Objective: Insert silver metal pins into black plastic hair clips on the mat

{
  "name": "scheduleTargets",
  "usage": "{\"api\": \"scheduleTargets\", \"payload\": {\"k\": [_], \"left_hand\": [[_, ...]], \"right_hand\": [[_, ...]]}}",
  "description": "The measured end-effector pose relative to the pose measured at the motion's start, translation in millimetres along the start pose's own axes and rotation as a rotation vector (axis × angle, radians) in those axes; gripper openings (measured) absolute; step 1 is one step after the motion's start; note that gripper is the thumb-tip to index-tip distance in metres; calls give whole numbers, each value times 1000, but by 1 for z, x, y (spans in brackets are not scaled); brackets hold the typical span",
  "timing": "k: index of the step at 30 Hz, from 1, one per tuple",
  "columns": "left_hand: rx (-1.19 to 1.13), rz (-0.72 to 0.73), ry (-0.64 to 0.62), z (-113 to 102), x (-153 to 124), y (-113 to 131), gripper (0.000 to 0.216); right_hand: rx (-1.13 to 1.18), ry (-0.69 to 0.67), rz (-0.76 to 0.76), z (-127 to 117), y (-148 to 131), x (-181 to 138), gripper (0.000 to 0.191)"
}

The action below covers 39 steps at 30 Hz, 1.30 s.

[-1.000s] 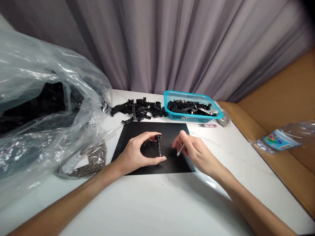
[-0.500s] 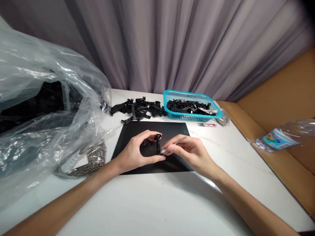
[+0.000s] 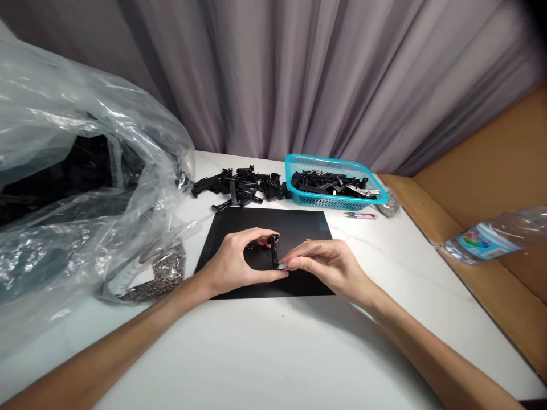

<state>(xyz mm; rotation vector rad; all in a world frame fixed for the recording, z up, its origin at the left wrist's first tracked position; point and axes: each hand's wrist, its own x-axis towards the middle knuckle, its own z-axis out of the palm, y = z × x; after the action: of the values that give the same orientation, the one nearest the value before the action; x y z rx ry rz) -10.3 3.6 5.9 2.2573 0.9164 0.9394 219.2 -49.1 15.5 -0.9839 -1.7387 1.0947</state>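
Observation:
My left hand holds a small black plastic part upright between thumb and fingertips, above the black mat. From the right, my right hand pinches a thin tweezer-like metal tool. Its tip meets the lower end of the black part; whether it carries anything there is too small to tell. Tiny metal pieces lie on the mat behind my left hand, partly hidden by its fingers.
Behind the mat lies a pile of black plastic parts. A blue basket holds more parts, with pink thread snips in front. Clear plastic bags crowd the left, one containing small metal pieces. A plastic bottle lies at right by cardboard.
My right hand has shifted slightly left and tilted, bringing the metal tool lower against the part. My left hand keeps nearly the same hold. The view has moved slightly.

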Motion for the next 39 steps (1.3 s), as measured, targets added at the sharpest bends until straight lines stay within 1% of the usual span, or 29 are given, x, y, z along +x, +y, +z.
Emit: {"api": "scheduleTargets", "payload": {"k": [8, 12, 14, 17, 19, 21, 23, 24, 27, 29, 31, 34, 36, 39], "left_hand": [[48, 25, 3, 1, -1, -4, 57], [54, 14, -31, -1, 0, -3, 56], [48, -13, -37, -1, 0, -3, 56], [43, -38, -49, -1, 0, -3, 57], [38, -42, -59, -1, -1, -4, 56], [30, -46, -69, -2, -1, -4, 55], [27, -58, -76, -3, 0, -4, 55], [28, -65, -76, -4, 0, -4, 56], [30, -93, -36, -7, 2, -1, 57], [34, -122, 14, -8, 3, 0, 56], [42, -149, 54, -8, 4, 0, 55], [53, -162, 78, -6, 4, -2, 53], [64, -164, 94, -5, 4, -4, 54], [93, -169, 112, -3, 3, -7, 57]], "right_hand": [[-70, -7, -6, 3, -1, -1, 20], [28, 19, 43, 4, -2, -1, 21], [117, 74, 41, 1, -4, 1, 23], [161, 230, 0, -7, -5, 5, 27], [76, 327, -29, -16, -3, 9, 29], [-92, 367, -58, -26, 1, 11, 32], [-287, 338, -54, -36, 5, 12, 32], [-383, 298, -42, -41, 6, 12, 31], [-619, 100, -16, -54, 9, 9, 30], [-713, -44, -23, -60, 9, 7, 34], [-773, -149, -27, -64, 9, 5, 39], [-842, -202, -17, -64, 10, 4, 42], [-860, -199, -9, -63, 13, 5, 39], [-823, -196, -26, -61, 20, 8, 32]]}}
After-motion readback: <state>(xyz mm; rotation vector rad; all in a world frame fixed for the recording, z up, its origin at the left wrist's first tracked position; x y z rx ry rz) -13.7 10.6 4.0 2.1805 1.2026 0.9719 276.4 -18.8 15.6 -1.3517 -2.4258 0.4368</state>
